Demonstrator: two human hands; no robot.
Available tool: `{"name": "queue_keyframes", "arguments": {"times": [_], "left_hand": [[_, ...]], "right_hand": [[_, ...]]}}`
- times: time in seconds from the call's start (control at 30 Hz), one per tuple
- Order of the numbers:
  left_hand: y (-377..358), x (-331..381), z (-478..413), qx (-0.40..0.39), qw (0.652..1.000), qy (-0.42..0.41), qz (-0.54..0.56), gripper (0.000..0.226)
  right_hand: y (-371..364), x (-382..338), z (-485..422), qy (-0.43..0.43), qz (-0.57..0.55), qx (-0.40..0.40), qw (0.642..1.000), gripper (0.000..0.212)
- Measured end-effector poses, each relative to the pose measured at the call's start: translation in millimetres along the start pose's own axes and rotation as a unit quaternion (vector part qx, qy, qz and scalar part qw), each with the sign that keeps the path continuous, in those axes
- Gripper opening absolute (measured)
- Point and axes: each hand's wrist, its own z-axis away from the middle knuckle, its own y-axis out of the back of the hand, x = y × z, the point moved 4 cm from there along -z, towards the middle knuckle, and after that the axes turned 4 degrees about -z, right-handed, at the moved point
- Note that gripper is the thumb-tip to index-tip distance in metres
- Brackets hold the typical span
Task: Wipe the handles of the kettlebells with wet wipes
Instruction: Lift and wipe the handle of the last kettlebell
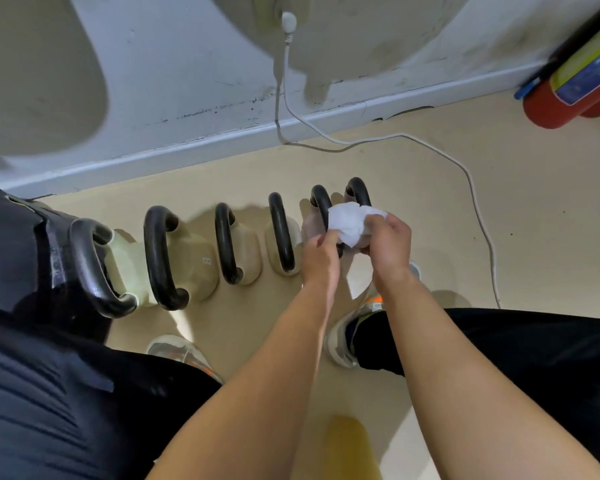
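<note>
Several beige kettlebells with black handles stand in a row on the floor, from the large left one (94,268) to the two small ones at the right (321,202), (359,192). A crumpled white wet wipe (349,221) is held over the two rightmost handles. My left hand (321,251) pinches its lower left edge, and my right hand (390,244) grips its right side. The lower parts of those two handles are hidden behind the wipe and my hands.
A white wall and skirting board (222,133) run behind the row. A white cable (478,216) trails across the floor at right. A red fire extinguisher (575,81) lies at the far right. My shoes (343,341) and black trousers fill the foreground.
</note>
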Motion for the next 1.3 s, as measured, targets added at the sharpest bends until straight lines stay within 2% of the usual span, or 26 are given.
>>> {"name": "queue_keyframes", "arguments": {"times": [0.13, 0.2, 0.27, 0.3, 0.37, 0.47, 0.53, 0.6, 0.7, 0.83, 0.93, 1.03, 1.1, 1.13, 1.2, 1.23, 1.3], "left_hand": [[0, 29, 3, -0.016, 0.998, -0.058, -0.015, 0.024], [-1, 33, 6, -0.034, 0.999, -0.022, 0.022, 0.022], [-4, 37, 8, -0.055, 0.998, -0.011, 0.028, 0.033], [-6, 41, 10, -0.068, 0.997, -0.036, 0.017, 0.031], [-9, 48, 11, -0.091, 0.99, -0.105, -0.027, 0.008], [-10, 57, 9, -0.096, 0.982, -0.144, -0.074, 0.003], [-9, 63, 8, -0.083, 0.982, -0.16, -0.055, 0.011], [-6, 70, 3, -0.06, 0.985, -0.157, -0.042, 0.009], [-2, 71, -4, -0.058, 0.988, -0.145, -0.02, 0.006], [-2, 72, -15, -0.049, 0.986, -0.154, -0.038, 0.007], [-4, 78, -18, -0.036, 0.985, -0.147, -0.081, 0.019], [-12, 77, -12, -0.114, 0.993, -0.034, -0.024, 0.057], [-14, 74, -14, -0.153, 0.986, -0.021, -0.058, 0.075], [-13, 70, -17, -0.159, 0.983, -0.025, -0.091, 0.077], [-11, 68, -19, -0.172, 0.978, -0.045, -0.105, 0.055], [-11, 67, -23, -0.171, 0.98, -0.053, -0.083, 0.042], [-10, 68, -33, -0.179, 0.982, -0.067, -0.006, 0.031]], "right_hand": [[12, -12, -9, 0.001, 0.001, -0.037, 0.999, 0.022], [16, -17, -10, 0.004, -0.004, -0.05, 0.999, 0.022], [20, -22, -12, 0.006, -0.015, -0.066, 0.998, 0.023], [21, -25, -13, 0.007, -0.021, -0.069, 0.997, 0.022], [25, -31, -16, 0.003, -0.034, -0.06, 0.998, 0.019], [30, -41, -22, 0.002, -0.031, -0.054, 0.998, 0.017], [33, -44, -25, 0.004, -0.027, -0.056, 0.998, 0.02], [38, -44, -29, 0.003, -0.038, -0.043, 0.998, 0.021], [45, -45, -33, -0.018, -0.091, -0.015, 0.996, 0.02], [43, -46, -29, -0.08, -0.213, -0.028, 0.973, 0.018], [43, -45, -30, -0.083, -0.181, -0.03, 0.98, 0.023], [39, -42, -34, -0.083, -0.152, -0.041, 0.984, 0.033], [35, -42, -36, -0.085, -0.135, -0.068, 0.985, 0.033], [33, -41, -38, -0.082, -0.119, -0.086, 0.986, 0.028], [31, -37, -41, -0.077, -0.1, -0.111, 0.986, 0.022], [30, -34, -43, -0.078, -0.108, -0.12, 0.984, 0.028], [28, -29, -46, -0.083, -0.143, -0.136, 0.977, 0.036]]}}
